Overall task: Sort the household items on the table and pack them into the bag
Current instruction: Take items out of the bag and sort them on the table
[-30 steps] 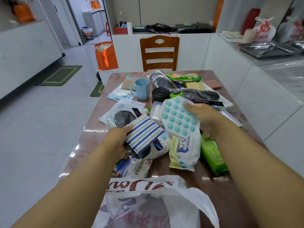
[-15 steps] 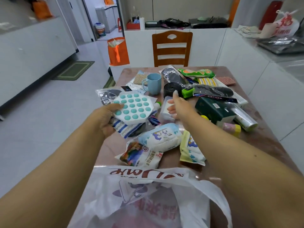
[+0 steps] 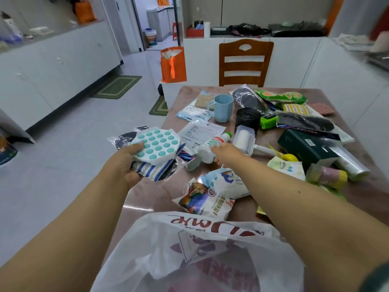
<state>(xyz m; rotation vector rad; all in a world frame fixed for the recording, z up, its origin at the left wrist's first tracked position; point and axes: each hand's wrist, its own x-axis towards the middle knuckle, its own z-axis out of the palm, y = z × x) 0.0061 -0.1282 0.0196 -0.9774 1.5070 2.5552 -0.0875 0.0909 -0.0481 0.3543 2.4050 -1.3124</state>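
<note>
**A loose stack in one hand, a rolling bottle under the other**

The desk (image 3: 357, 182) is crowded and glossy; packets overlap across most of it, so anything dragged out of the pile could sweep a neighbour toward the edge; the left edge is nearest the action and has only floor beyond it.

The bag (image 3: 210, 249) lies slack at the near edge, its mouth partly collapsed; if things are dropped in one-handed the soft rim may fold shut and let them slide off onto the desk or the floor.

The left hand (image 3: 126, 163) holds a stack out past the desk's left edge: the dotted pad (image 3: 156, 145) on top under the thumb, the striped cloth (image 3: 150, 170) and a dark pouch beneath; this grip is narrow and clamps flat layers of different slipperiness, so the lower pieces could slip free and fall to the floor, especially if the hand tilts.

The right hand (image 3: 226, 153) reaches onto the white bottle (image 3: 210, 145), which lies on its side on the desk; whether the fingers have closed round it I cannot tell; a round bottle pressed from above may roll away toward the roller case (image 3: 244, 140) just beside it.
</note>
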